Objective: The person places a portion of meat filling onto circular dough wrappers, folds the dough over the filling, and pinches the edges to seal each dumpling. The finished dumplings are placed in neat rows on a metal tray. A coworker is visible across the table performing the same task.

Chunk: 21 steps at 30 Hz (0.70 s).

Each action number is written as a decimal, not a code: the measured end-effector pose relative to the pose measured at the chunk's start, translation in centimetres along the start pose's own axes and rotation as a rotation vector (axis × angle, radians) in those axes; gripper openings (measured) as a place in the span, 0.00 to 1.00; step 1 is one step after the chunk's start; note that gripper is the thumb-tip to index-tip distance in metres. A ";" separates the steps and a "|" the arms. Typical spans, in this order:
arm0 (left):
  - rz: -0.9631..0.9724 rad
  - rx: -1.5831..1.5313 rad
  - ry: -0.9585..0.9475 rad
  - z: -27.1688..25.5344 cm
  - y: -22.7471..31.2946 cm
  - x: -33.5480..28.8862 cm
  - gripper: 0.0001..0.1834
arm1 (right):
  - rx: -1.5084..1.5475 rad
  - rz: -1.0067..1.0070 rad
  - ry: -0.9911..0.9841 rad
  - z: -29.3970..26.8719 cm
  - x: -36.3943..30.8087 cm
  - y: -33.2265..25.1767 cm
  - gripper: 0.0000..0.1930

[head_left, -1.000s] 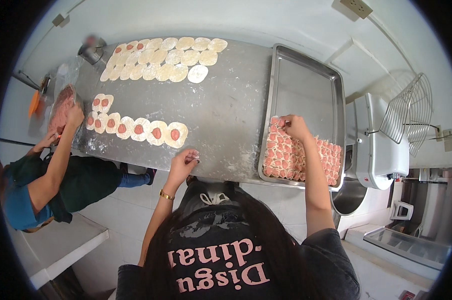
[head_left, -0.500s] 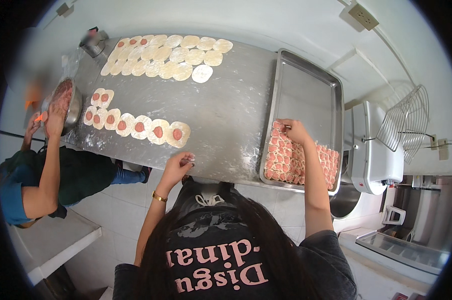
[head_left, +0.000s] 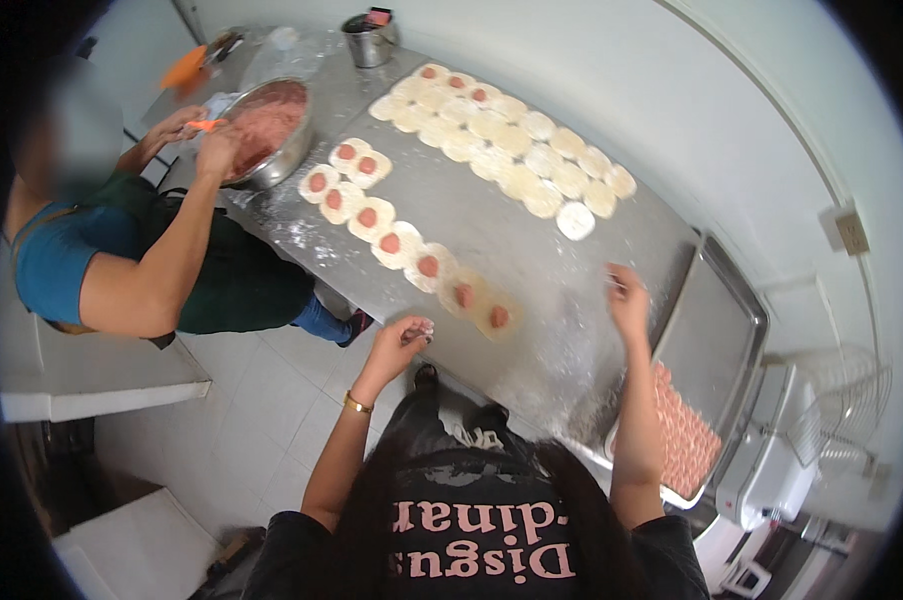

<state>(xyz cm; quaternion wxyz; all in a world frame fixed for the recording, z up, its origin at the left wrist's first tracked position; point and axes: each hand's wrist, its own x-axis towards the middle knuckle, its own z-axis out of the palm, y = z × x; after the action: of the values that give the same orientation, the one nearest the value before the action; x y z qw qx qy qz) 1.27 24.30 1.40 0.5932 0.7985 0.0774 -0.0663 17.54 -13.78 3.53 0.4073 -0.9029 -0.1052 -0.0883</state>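
My left hand (head_left: 402,345) hovers at the near edge of the steel table, fingers curled in, with white flour on the fingertips and nothing visible in it. Over the table, left of a metal tray (head_left: 714,325), is my right hand (head_left: 627,300), slightly blurred, its thumb and fingers a little apart and seemingly empty. Pink-filled dumplings (head_left: 687,435) pack the tray's near part. A row of round dough wrappers topped with meat (head_left: 392,243) lies between my hands and farther left. Beyond it are several rows of bare wrappers (head_left: 487,125), three of them at the far left end with meat.
On the left a co-worker (head_left: 162,250) holds an orange-handled tool (head_left: 207,126) at a steel bowl of minced meat (head_left: 267,120). A metal container (head_left: 369,45) stands by the wall. Right of the tray are a white appliance (head_left: 772,460) and a wire rack (head_left: 852,410).
My right hand has left the dumplings in the tray and moved left over the table. My left hand stays curled near the table edge. The view has turned left.
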 end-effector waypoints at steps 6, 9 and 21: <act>-0.060 -0.015 0.214 -4.9 -1.5 0.1 0.12 | 0.150 -0.019 -0.340 22.5 11.6 -12.8 0.16; 0.047 0.161 0.396 -8.7 -1.1 1.9 0.11 | -0.001 0.035 -0.287 30.1 15.0 -17.1 0.15; 0.172 0.644 0.605 -20.4 0.4 23.6 0.08 | 0.397 0.256 -0.150 36.5 16.4 -16.9 0.09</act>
<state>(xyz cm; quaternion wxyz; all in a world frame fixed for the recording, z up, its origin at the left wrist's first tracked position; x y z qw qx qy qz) 24.71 44.80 2.99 0.2686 0.9294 0.1561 0.1990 31.62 26.64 -4.12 0.5756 -0.8152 -0.0352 0.0536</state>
